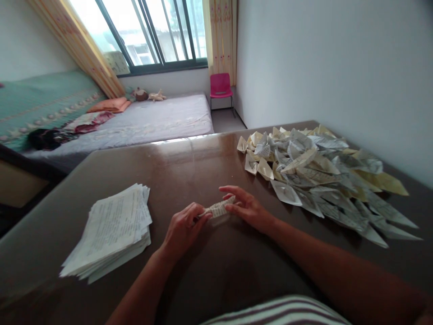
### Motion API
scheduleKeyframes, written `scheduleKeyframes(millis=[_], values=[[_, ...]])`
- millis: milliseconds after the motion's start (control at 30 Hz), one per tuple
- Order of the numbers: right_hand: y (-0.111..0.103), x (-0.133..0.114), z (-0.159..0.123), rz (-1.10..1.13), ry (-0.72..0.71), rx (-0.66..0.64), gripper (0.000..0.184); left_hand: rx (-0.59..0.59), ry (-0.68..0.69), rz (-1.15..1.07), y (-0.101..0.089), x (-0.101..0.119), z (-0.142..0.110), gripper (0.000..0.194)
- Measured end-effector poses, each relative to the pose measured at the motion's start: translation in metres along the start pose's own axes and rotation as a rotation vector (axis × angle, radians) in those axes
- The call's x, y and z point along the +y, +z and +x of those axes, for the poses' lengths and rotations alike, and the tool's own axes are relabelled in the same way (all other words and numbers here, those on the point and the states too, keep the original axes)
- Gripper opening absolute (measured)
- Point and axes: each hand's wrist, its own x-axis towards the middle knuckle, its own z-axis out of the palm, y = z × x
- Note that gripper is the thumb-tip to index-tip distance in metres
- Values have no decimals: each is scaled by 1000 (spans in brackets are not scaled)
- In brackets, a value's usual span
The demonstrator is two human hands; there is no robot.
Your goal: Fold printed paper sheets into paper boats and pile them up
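Low over the table, a small folded piece of printed paper [218,209] stretches between my two hands. My left hand [184,223] pinches its left end between thumb and curled fingers. At the other end, my right hand [252,210] has its thumb against the paper and fingers behind it, with the index finger lifted away. The fingers partly hide both ends of the paper. To the left lies a stack of printed sheets [110,225], a little uneven at the edges. A large heap of folded paper boats [304,164] spreads to the right.
The brown glossy table [169,171] reaches forward to a bed [169,115] under the window. A white wall [321,67] runs along the right side, behind the heap. A pink chair [220,85] stands in the far corner.
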Motion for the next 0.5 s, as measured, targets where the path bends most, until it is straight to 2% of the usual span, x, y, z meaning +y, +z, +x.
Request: scheduleKeyframes(millis=[100, 167, 233, 400, 500], values=[[-7, -5, 1, -334, -244, -113, 36, -73, 42, 22, -3, 3, 1, 20], [-9, -5, 2, -455, -308, -142, 28, -125, 57, 43, -5, 6, 2, 21], [-10, -1, 3, -469, -279, -120, 23, -155, 60, 63, -7, 7, 2, 21], [-11, 10, 3, -257, -10, -72, 23, -139, 27, 71, -6, 1, 1, 23], [-10, 11, 3, -221, 20, -33, 25, -107, -5, 84, -3, -3, -1, 25]])
